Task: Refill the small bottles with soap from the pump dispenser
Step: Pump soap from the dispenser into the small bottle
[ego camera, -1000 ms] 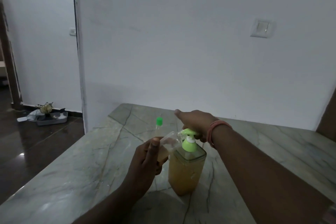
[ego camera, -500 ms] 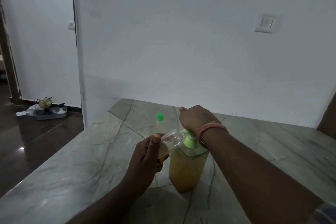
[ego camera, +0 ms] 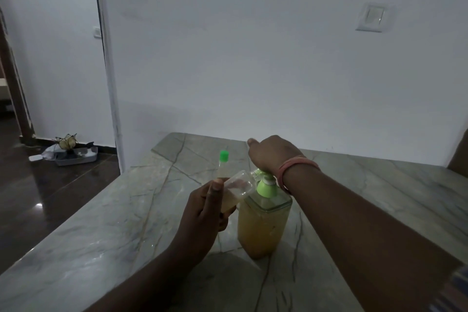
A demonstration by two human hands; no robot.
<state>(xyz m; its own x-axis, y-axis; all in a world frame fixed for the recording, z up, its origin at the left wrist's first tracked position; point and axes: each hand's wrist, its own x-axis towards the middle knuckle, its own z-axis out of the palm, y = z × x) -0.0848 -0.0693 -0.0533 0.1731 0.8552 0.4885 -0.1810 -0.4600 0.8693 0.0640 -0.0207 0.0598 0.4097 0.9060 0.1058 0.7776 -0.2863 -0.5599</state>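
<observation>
A square clear pump dispenser [ego camera: 262, 228] full of amber soap stands on the marble table [ego camera: 106, 243]; its pump is light green. My right hand [ego camera: 272, 156] rests palm down on the pump head, which it mostly hides. My left hand [ego camera: 203, 213] grips a small clear bottle [ego camera: 236, 189], tilted with its open mouth against the pump's spout; amber soap fills its lower part. Behind it stands a second small bottle [ego camera: 223, 164] with a green cap, upright on the table.
A white wall with a switch plate [ego camera: 370, 17] runs behind the table. At left the table edge drops to a dark floor, where a grey tray [ego camera: 76, 157] of odds and ends lies by the wall corner.
My right hand has risen a little with the pump head after pressing it down half a second ago. The small bottle stays at the spout in my left hand.
</observation>
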